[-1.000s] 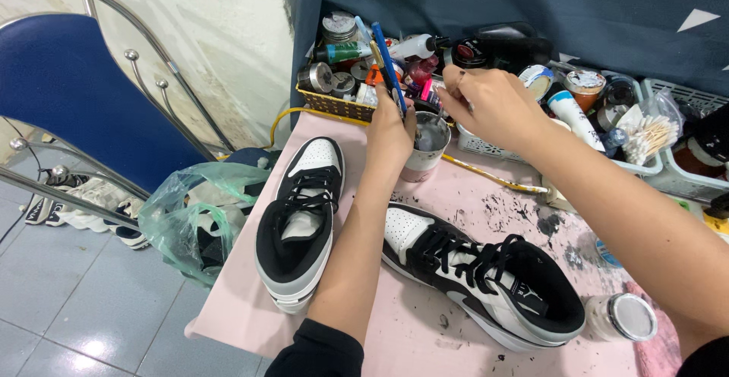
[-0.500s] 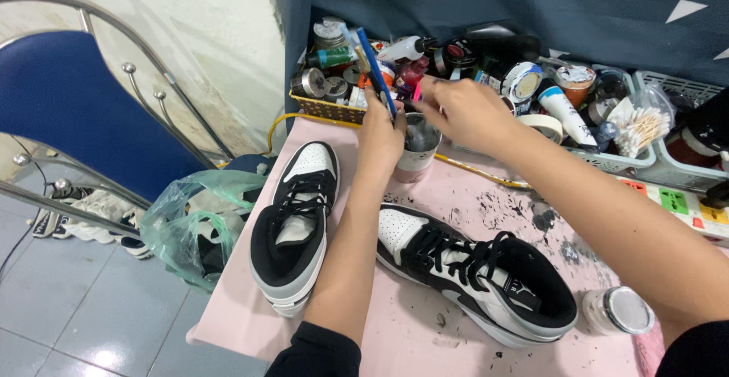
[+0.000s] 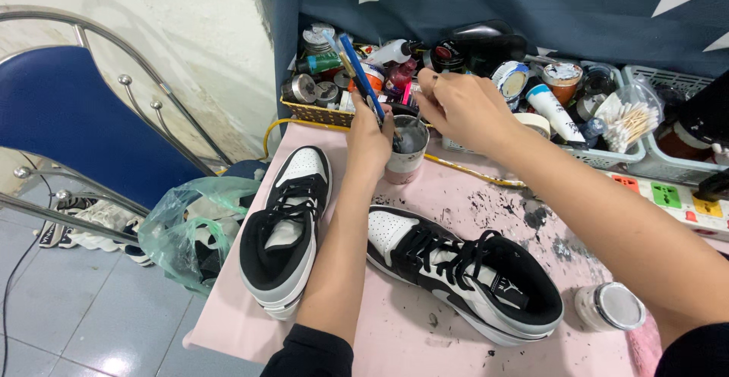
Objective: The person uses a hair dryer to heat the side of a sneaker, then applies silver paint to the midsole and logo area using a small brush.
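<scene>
Small cup [image 3: 406,149] gripped by left hand [image 3: 370,135] with blue brush [image 3: 359,73], right hand [image 3: 463,107] pinched just above rim — contents obscured.

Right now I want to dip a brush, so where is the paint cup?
In the head view, the paint cup stands at the back of the pink table, just right of the left hand, behind the two sneakers.

Two sneakers [image 3: 287,229] lie on the table [image 3: 395,331], a cup [image 3: 406,153] behind them, a basket [image 3: 319,111] behind it.
</scene>
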